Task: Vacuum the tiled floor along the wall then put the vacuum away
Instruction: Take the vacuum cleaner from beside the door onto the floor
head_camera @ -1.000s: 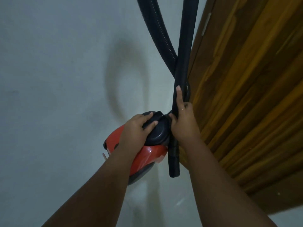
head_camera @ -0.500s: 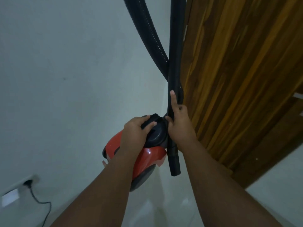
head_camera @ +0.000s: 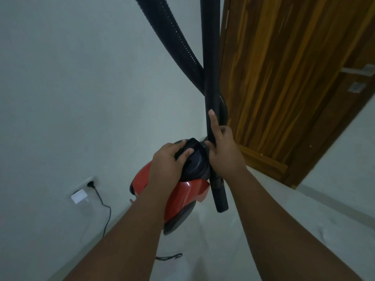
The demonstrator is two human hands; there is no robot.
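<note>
Status: the vacuum (head_camera: 182,192), red canister body with a black top, is centre frame, close to the white wall (head_camera: 81,88) and just left of the wooden door (head_camera: 284,88).

- The left hand (head_camera: 169,159) grips the black carry handle (head_camera: 191,147) on top of the body, with fingers and thumb curled round it.
- The right hand (head_camera: 226,153) holds the rigid black wand (head_camera: 211,67) right beside that handle. The index finger lies straight up along the tube and the other fingers wrap it.
- The two hands are close together, with only the wand and the black top between them.
- The wand runs near-vertical out of the top of frame. Its lower end hangs beside the right side of the red body.
- The ribbed hose (head_camera: 172,37) comes down from the top of frame and crosses behind the wand just above the right hand.
- The body looks carried clear of the tiled floor (head_camera: 233,250), but the left forearm hides its underside, so I can't confirm.

Also in view:
- A black plug (head_camera: 90,183) sits in a wall socket with a white adapter (head_camera: 78,196) just beside it, and a black cable (head_camera: 106,218) droops down the wall.
- A short dark cord (head_camera: 169,257) lies on the floor between the forearms.
- A metal door handle (head_camera: 359,71) is at the right edge.
</note>
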